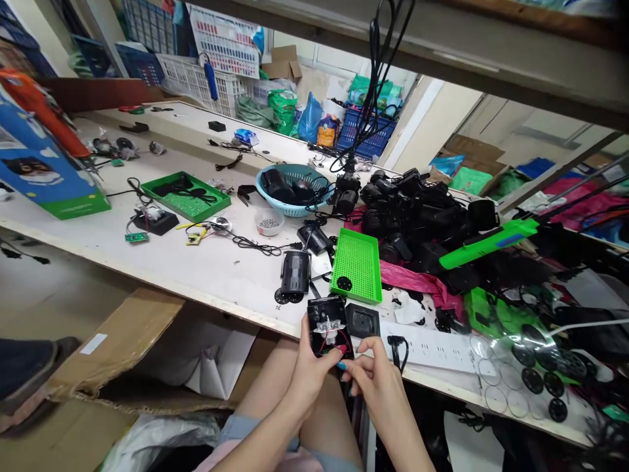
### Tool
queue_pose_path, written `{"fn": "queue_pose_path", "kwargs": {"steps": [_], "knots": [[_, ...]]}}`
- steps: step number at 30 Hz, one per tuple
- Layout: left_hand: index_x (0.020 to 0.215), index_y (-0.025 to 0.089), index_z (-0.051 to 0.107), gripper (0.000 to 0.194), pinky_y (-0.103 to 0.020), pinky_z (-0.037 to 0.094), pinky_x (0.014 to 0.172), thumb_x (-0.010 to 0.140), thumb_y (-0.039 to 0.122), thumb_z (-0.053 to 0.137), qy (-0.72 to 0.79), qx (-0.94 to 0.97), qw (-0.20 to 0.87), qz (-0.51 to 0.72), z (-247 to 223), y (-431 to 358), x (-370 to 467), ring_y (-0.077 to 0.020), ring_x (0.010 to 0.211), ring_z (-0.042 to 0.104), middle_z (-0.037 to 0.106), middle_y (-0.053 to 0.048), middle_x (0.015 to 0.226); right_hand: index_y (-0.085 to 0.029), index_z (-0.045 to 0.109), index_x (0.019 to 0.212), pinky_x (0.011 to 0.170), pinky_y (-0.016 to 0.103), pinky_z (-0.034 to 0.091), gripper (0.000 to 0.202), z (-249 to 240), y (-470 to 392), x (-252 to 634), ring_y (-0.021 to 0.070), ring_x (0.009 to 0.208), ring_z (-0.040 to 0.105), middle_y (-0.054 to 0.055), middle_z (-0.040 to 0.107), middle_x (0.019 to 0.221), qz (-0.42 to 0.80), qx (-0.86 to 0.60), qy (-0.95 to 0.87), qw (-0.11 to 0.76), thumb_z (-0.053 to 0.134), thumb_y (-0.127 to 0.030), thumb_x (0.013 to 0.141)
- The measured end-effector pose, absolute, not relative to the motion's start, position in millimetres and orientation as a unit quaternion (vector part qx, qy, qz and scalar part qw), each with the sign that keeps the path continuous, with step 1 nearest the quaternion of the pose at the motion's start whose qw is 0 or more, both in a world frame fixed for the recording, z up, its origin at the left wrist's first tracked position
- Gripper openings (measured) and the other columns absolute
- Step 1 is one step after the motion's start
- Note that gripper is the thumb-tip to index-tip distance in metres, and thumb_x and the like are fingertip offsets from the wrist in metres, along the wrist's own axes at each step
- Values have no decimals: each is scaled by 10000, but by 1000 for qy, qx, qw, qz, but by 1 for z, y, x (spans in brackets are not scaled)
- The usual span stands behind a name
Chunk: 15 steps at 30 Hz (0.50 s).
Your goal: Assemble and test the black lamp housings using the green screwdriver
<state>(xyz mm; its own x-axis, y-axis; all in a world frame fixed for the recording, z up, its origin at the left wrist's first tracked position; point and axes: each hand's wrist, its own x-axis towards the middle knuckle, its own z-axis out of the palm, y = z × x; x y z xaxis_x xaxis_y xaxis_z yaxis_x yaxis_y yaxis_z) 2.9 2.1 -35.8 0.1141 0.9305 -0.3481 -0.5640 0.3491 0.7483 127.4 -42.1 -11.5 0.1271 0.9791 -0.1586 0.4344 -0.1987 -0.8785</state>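
Note:
An open black plastic housing (326, 307) sits in my left hand (314, 370), whose thumb presses at its near end. Inside it are a clear plastic part (329, 330) and thin red wires. My right hand (372, 375) is at the housing's near right corner, thumb and finger pinched close to my left thumb. Whatever is between those fingertips is too small to make out; a spot of blue shows there. Beyond the housing, on the bench, stands a black cylindrical device (295, 272). A square black part (362, 320) lies just right of the housing.
A green perforated tray (358, 262), a blue basket (295, 208) of black parts and a small tub (269, 223) of metal bits are on the bench. Black devices (417, 210) pile up at right. A white power strip (437, 347) runs along the front edge. Cables (376, 72) hang overhead.

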Motion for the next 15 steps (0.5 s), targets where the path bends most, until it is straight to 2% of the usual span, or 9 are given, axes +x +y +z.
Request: {"fn": "queue_pose_path", "kwargs": {"steps": [4,8,11,15], "knots": [[1375,280,414,847,-328,479,909,625,152,786,389,150,725,549,-29,11,5,-209,968,641,692,-33,1092,-254,510,1095,618,258,502,264,-11,-45,129,154,619,603,-31,642,725,270,-682,-577,361,600,-419,910],[1361,318,453,854,-337,473,950,602,136,798,392,111,713,571,-27,18,5,-220,1035,645,696,-24,1121,-259,638,1012,670,252,540,105,-8,-49,128,165,722,654,18,680,857,159,-630,-643,404,572,-293,938],[1381,318,434,884,-326,456,979,601,152,814,399,104,715,565,-27,18,7,-208,1051,637,697,-21,1134,-255,665,1028,702,236,542,177,-3,-49,125,160,771,664,27,667,848,140,-598,-664,427,516,-191,959],[1433,313,366,946,-340,440,998,615,162,816,407,99,712,564,-28,19,9,-200,1010,646,700,-26,1117,-235,676,1002,644,219,547,176,-1,-46,123,145,688,645,25,646,796,162,-614,-651,416,506,-207,965]]}}
